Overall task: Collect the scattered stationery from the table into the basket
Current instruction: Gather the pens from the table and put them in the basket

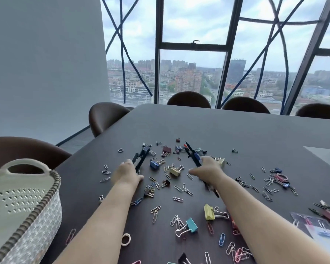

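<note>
Both hands are reaching into the scattered stationery.
The right hand [208, 169] is gripping a long pen [191, 154]. The left hand [127, 173] is touching dark pens [141, 155], grip unclear. Lifting straight up should avoid dragging paper clips [181, 187] toward the basket [51, 189], which is sitting far left.

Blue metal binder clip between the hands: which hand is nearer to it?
Left. The left hand lies just left of the blue metal binder clip; the right hand is farther off to its right.
</note>
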